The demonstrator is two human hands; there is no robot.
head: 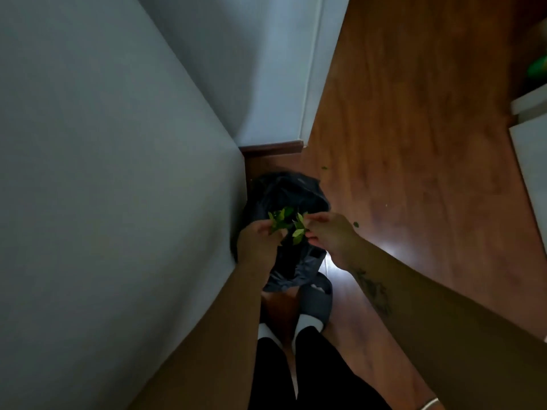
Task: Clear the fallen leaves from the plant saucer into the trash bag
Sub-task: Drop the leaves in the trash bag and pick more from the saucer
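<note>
A little below the middle of the frame, two bunches of green leaves (288, 224) are held directly above the open mouth of a dark trash bag (291, 199), evidently so that whatever is let go falls into the bag and not onto the floor. The left hand (259, 241) is closed around one bunch, the leaf tips sticking up past its fingers; the right hand (330, 232) is pinched on the other bunch between thumb and fingertips. The bag is slumped on the wooden floor (414, 143), tucked against the pale wall (103, 173) that fills the left of the frame, which probably keeps it propped open. The leaves are seen as small, pointed and bright yellow-green, crumpled together. Two stray leaf bits (356, 224) are left on the floor to the right of the bag. No saucer is visible, so how much remains there cannot be told.
</note>
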